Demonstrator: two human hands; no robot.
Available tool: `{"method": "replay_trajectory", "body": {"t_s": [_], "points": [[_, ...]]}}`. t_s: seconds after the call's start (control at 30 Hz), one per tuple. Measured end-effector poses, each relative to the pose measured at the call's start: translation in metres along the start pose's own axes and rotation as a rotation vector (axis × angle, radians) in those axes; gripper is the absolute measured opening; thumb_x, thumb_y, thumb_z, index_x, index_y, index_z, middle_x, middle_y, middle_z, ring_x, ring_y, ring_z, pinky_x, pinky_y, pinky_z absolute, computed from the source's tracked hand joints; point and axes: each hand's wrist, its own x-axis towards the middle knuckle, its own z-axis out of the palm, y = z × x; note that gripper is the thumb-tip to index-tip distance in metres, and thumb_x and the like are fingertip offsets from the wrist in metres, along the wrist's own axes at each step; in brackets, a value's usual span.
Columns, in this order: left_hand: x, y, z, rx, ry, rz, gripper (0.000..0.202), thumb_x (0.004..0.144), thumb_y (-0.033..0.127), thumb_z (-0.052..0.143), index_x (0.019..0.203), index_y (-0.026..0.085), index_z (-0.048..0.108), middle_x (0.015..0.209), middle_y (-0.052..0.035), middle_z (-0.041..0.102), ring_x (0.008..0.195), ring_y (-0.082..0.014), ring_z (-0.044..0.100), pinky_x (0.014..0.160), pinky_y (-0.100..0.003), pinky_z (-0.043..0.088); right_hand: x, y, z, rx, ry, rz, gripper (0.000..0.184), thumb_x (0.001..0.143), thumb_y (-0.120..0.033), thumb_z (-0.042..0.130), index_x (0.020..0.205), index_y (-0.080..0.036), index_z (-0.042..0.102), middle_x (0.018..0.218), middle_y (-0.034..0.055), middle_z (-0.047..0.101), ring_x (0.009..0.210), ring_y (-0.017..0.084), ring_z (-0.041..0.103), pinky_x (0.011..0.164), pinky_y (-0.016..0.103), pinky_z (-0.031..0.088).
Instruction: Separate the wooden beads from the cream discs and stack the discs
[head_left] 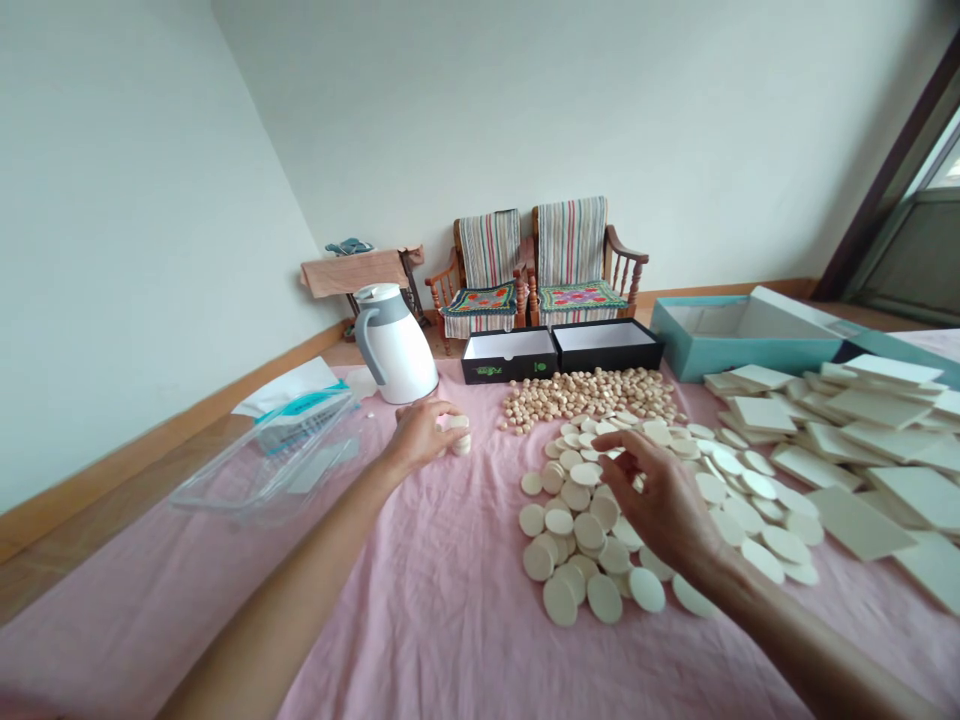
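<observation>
My left hand (pixel 426 436) has its fingers and thumb closed around a short stack of pale round discs (pixel 460 440), which stands on the pink cloth. My right hand (pixel 660 492) hovers over a wide pile of loose cream-coloured discs (pixel 589 530), palm down. Its thumb and forefinger are apart, and nothing shows between them. The other fingers of this hand are curled and partly hidden. Behind the disc pile lies a heap of small rounded wooden pieces (pixel 589 395).
Square pale tiles (pixel 885 425) are heaped at the right, before a teal box (pixel 739 340). Two black trays (pixel 510 372) stand at the back. A white-and-grey jug (pixel 405 350) and a clear plastic container (pixel 247 480) are on the left. The pink cloth (pixel 450 600) has wrinkles.
</observation>
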Motion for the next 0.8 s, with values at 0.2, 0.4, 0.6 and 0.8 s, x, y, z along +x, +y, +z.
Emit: {"method": "replay_trajectory", "body": {"t_s": [0.2, 0.4, 0.6, 0.8], "points": [[-0.008, 0.006, 0.006, 0.069, -0.053, -0.044, 0.018, 0.069, 0.033, 0.068, 0.083, 0.023, 0.071, 0.091, -0.0042, 0.069, 0.091, -0.0258, 0.059, 0.082, -0.04, 0.037, 0.001, 0.009, 0.003, -0.03, -0.026, -0.077, 0.015, 0.083, -0.021, 0.045, 0.089, -0.02, 0.058, 0.082, 0.0027, 0.062, 0.059, 0.011, 0.056, 0.054, 0.023, 0.041], [-0.009, 0.002, 0.01, 0.06, 0.005, 0.093, 0.033, 0.073, 0.033, 0.067, 0.105, 0.024, 0.066, 0.11, -0.0072, 0.064, 0.104, -0.0258, 0.055, 0.09, -0.042, 0.037, 0.0, 0.01, 0.002, -0.054, -0.041, -0.095, 0.015, 0.084, -0.02, 0.044, 0.089, -0.02, 0.058, 0.083, 0.0028, 0.062, 0.059, 0.01, 0.056, 0.055, 0.023, 0.042], [-0.02, 0.013, 0.015, 0.244, -0.059, 0.41, 0.023, 0.071, 0.023, 0.07, 0.094, 0.026, 0.069, 0.136, -0.0078, 0.045, 0.13, -0.0322, 0.031, 0.105, -0.056, 0.018, -0.001, 0.011, 0.004, -0.079, -0.073, -0.096, 0.014, 0.085, -0.021, 0.044, 0.088, -0.02, 0.058, 0.082, 0.0024, 0.061, 0.06, 0.011, 0.055, 0.056, 0.023, 0.041], [-0.023, 0.006, 0.024, 0.324, -0.071, 0.416, 0.013, 0.072, 0.022, 0.07, 0.085, 0.022, 0.068, 0.135, -0.0104, 0.046, 0.131, -0.0324, 0.03, 0.106, -0.061, 0.012, -0.002, 0.011, 0.006, -0.071, -0.124, -0.093, 0.014, 0.086, -0.023, 0.044, 0.089, -0.02, 0.058, 0.081, 0.002, 0.061, 0.06, 0.011, 0.054, 0.058, 0.024, 0.041]]}}
